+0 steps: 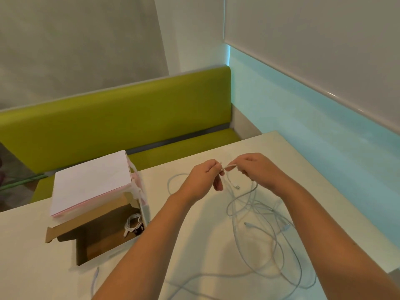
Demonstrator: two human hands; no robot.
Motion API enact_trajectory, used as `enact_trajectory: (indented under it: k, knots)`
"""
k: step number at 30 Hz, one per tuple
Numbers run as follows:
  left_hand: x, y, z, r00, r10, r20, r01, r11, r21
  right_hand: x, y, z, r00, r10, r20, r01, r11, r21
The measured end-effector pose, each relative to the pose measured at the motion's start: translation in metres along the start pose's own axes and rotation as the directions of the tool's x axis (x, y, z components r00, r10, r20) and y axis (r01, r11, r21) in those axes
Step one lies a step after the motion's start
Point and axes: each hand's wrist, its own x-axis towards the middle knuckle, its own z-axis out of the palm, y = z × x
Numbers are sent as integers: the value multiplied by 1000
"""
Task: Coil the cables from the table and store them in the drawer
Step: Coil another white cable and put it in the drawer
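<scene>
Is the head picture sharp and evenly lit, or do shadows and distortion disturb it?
Head view: soft overall, thin cables faint against the pale table; forearm shadows fall on the table; cyan glow along the right wall; wide-angle lens bends straight edges.

setting: office or café-style booth. green upholstered bench seat (121, 113) against wall, pale surface (194, 245), roller blinds (313, 46) on windows.

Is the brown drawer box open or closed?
Open. The drawer is pulled out from under its white-topped case, so you see its brown inside and a coiled white cable lying in the far corner.
</scene>
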Motion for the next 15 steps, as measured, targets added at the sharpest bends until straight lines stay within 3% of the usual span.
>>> enact_trajectory:
  k: [3, 5, 10, 12, 15]
  knots:
    - [0, 3, 3, 995, -17, 97, 27, 994, -103, 6, 5, -6, 996, -53, -72, 55, 998, 27]
    - [-3, 9, 5, 988, -11, 155, 54, 960, -275, 10, 12, -8, 990, -74, -123, 82, 995, 60]
    - [-11, 24, 9, 983, -19, 181, 143, 697, -702, 13, 30, -3, 960, -135, -245, 156, 985, 69]
    - [-12, 25, 10, 981, -29, 193, 170, 613, -772, 12, 38, 4, 953, -112, -281, 132, 990, 51]
    - [-12, 27, 12, 975, -22, 222, 204, 487, -849, 6, 44, 16, 976, -20, -216, 52, 988, 144]
